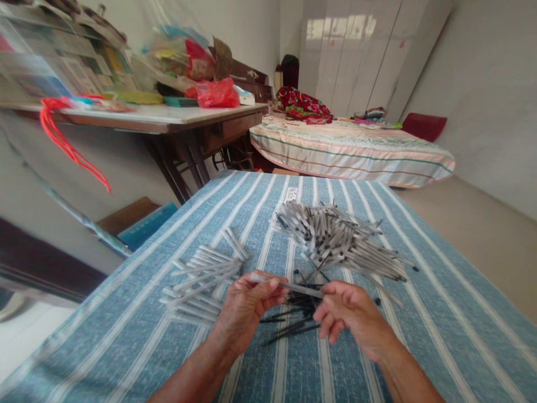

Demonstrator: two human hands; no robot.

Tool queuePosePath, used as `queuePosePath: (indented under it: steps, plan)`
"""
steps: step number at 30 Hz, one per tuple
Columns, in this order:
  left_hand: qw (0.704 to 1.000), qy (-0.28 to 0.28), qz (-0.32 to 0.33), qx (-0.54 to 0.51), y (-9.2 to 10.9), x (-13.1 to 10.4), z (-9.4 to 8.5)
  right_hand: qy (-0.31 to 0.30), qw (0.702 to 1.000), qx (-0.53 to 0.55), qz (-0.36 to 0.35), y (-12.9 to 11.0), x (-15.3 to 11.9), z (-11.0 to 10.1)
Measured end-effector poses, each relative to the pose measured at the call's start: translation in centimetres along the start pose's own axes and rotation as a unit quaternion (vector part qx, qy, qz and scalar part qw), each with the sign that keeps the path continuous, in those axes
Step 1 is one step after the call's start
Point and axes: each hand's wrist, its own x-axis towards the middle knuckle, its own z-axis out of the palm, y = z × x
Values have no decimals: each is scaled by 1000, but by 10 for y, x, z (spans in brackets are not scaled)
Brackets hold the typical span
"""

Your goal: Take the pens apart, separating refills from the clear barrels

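Between my two hands a slender grey translucent tube (300,288) is stretched almost level above the table. My left hand (257,296) pinches it near its paler, wider left end. The thumb and fingers of my right hand (346,313) close on its right end, so that tip is partly hidden. Thin black rods (293,327) lie loosely under and between the hands. Left of them is a pile of whitish tubes (205,274). Beyond my right hand spreads a larger heap of similar tubes (331,235), many with black ends.
A blue cloth with white stripes (138,336) covers the table. Along the left wall stands a desk (168,115) with bags, a red plastic bag (216,92) and hanging red cord (75,148). Behind are a bed (356,148) and a white wardrobe (348,61).
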Motion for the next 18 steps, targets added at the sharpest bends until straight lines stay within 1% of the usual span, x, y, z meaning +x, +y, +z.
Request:
queuePosePath:
  steps: [3, 8, 11, 14, 16, 18]
  plan:
    - [1000, 4, -2, -1, 1, -1, 2, 11, 1000, 2, 20, 4, 1, 0]
    - [1000, 5, -1, -1, 0, -1, 2, 13, 1000, 3, -20, 3, 2, -2]
    - [1000, 2, -2, -3, -1, 0, 1, 14, 1000, 6, -2, 1, 1, 0]
    - [1000, 1, -2, -5, -2, 1, 0, 33, 999, 4, 19, 3, 2, 4]
    - [1000, 0, -1, -4, -3, 1, 0, 43, 999, 1, 10, 4, 2, 5]
    - [1000, -2, 0, -1, -3, 1, 0, 41, 999, -4, -9, 4, 3, 6]
